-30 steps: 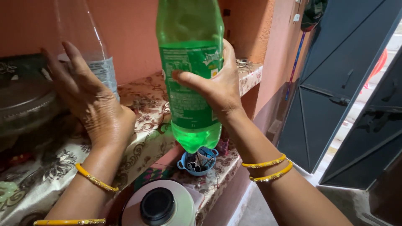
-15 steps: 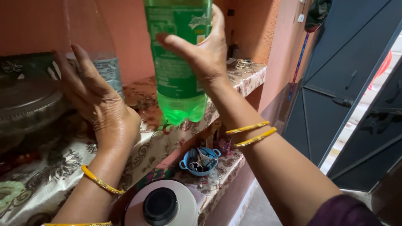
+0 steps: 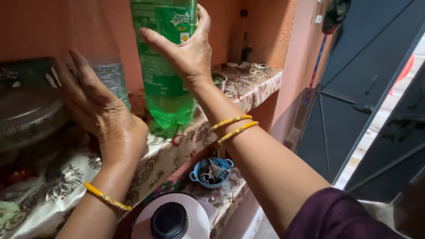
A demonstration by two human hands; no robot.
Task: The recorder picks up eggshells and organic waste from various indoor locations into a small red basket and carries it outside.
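- White container (image 3: 177, 217) with black cap, 6 o'clock, nearest.
- Blue bowl (image 3: 210, 170) on lower ledge.
- Left hand (image 3: 99, 108), 9 o'clock, fingers spread flat against clear bottle (image 3: 108, 75).
- Right hand (image 3: 186, 53), 12 o'clock, clasps green bottle (image 3: 164, 88), upright on patterned shelf cloth (image 3: 168, 146).
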